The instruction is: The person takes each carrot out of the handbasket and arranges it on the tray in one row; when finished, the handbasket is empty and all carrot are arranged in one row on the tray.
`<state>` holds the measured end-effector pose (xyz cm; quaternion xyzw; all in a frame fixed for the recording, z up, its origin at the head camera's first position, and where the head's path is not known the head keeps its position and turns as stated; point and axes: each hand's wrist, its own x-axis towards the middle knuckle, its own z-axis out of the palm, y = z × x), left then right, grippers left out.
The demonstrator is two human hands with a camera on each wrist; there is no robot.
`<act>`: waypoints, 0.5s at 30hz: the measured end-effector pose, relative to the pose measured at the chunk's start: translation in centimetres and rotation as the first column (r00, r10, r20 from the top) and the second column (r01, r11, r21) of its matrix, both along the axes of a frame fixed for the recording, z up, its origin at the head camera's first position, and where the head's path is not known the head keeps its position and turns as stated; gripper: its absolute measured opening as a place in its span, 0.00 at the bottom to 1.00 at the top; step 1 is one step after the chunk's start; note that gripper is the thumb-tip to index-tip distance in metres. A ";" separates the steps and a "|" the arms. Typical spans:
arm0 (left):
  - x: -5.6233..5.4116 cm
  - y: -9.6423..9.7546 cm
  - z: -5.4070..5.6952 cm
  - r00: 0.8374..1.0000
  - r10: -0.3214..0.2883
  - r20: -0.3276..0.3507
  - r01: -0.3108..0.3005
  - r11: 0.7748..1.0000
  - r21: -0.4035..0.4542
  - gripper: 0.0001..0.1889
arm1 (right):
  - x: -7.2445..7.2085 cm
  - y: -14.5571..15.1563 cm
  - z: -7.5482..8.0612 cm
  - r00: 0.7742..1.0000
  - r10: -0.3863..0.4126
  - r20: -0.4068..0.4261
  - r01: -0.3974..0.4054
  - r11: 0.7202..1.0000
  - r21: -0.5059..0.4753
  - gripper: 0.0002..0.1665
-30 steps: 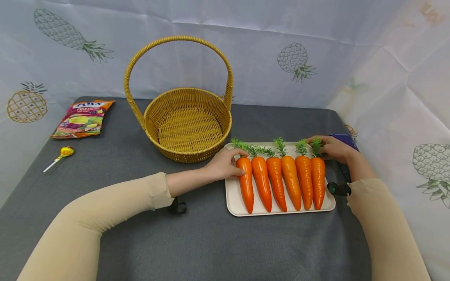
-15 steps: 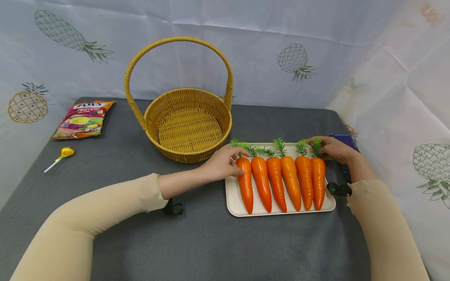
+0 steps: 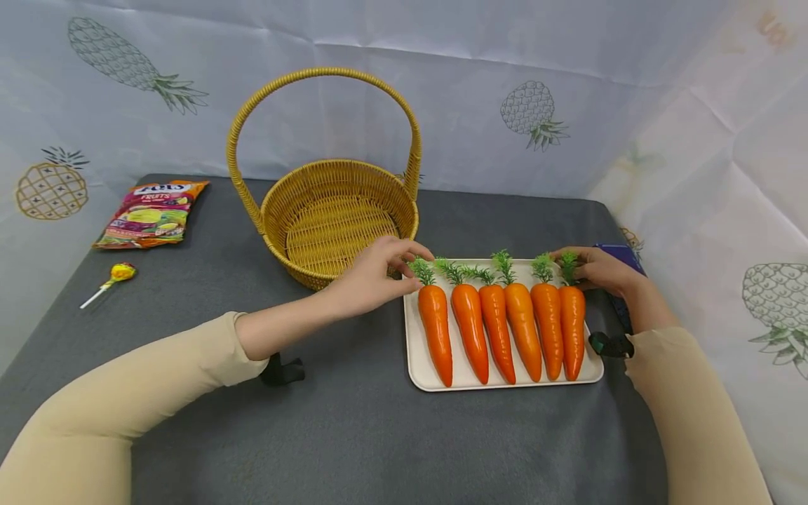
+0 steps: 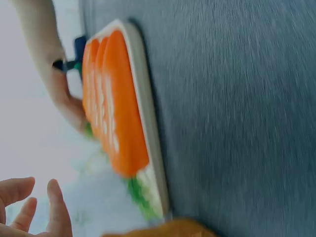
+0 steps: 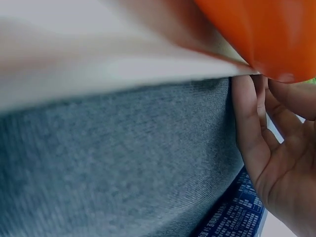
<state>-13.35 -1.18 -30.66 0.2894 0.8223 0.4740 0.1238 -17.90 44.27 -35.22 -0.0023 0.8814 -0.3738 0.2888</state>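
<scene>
My left hand [image 3: 372, 277] hovers between the wicker basket and the tray, its thumb and fingers spread with nothing between them. Its fingertips are close to the green leaves of the leftmost carrot [image 3: 435, 333]. That carrot lies in a row with several other orange carrots [image 3: 522, 330] on a cream rectangular tray [image 3: 416, 372]. At the tray's back right corner, my right hand [image 3: 600, 268] grips the rim with bent fingers beside the rightmost carrot [image 3: 572, 330]. The right wrist view has these fingers [image 5: 247, 108] right at the tray edge, partly hidden behind it.
The round wicker basket [image 3: 278, 254] with a tall handle stands behind my left hand. A candy bag [image 3: 148, 214] and a lollipop [image 3: 123, 272] lie at far left. A dark blue printed package [image 5: 239, 207] sits beside the right hand. A pineapple-print cloth hangs behind the table.
My left hand has let go of the leftmost carrot and drawn back left, now overlapping the basket. That carrot has shifted slightly left. The right hand has stayed at the tray corner.
</scene>
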 end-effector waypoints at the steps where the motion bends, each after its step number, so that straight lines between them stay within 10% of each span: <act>1: -0.3 -0.3 0.2 1.000 0.022 -0.013 -0.022 1.000 0.010 0.18 | 0.0 0.0 0.1 1.000 0.000 0.000 0.000 1.000 -0.010 0.34; 15: -3.1 -5.2 0.6 0.959 0.257 -0.118 -0.262 0.965 -0.026 0.19 | 0.2 -0.9 1.7 0.975 -0.006 -0.224 0.033 0.993 0.116 0.30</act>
